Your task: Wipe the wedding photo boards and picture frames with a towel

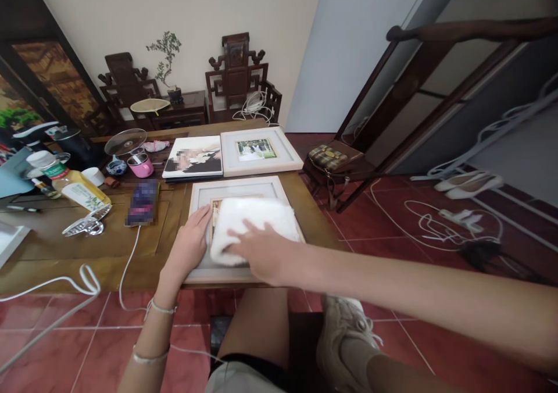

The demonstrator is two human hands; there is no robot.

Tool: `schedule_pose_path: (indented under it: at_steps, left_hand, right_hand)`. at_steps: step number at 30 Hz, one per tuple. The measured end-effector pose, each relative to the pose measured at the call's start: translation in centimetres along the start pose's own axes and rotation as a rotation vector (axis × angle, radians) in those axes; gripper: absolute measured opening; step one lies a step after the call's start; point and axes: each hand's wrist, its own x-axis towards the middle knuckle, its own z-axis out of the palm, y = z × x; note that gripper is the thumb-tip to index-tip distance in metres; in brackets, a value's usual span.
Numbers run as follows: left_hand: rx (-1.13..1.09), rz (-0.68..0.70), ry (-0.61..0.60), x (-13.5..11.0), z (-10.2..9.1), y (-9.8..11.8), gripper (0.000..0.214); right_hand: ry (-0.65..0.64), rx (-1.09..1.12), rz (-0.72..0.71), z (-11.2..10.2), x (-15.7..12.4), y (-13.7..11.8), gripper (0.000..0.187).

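Observation:
A picture frame [238, 275] with a pale wooden border lies flat at the table's front edge. Over its middle rests a folded, fluffy white cloth [261, 211], hiding most of the picture inside. My right hand [265, 252] presses on the cloth from above, its fingers spread over the fabric. Along the frame's left side lies my left hand [190, 239], open, with fingers stretched out together and pointing away from me. Just behind stands a second pale frame [290, 149] holding a small photo, beside a photo album [196, 156] with a white and black cover.
On the wooden table [174, 268], to the left, are a phone [143, 202] on a white cable, a silver hair claw [88, 221], a bottle of yellow liquid [72, 184] and a pink cup [140, 164]. A chair [340, 166] with a plaid bag [328, 157] stands at the right.

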Motion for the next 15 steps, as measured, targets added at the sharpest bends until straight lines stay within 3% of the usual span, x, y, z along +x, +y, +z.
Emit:
schedule_pose_path:
  at_steps: [3,6,10,15]
  left_hand:
    - [-0.03,0.002,0.008,0.0,0.0,0.0,0.054]
    - [-0.102,-0.009,0.034,0.0,-0.2,0.4,0.046]
    - [-0.232,-0.051,0.106,0.0,-0.6,0.8,0.048]
    - [-0.292,-0.063,0.177,-0.1,-1.0,0.9,0.054]
  right_hand:
    - [0.109,-0.118,0.161,0.0,3.2,2.6,0.077]
    - [0.248,-0.195,0.21,0.1,5.8,4.1,0.071]
    - [0.25,-0.237,0.127,0.2,6.9,3.3,0.061]
    - [0.125,-0.218,-0.1,0.0,4.3,-0.2,0.054]
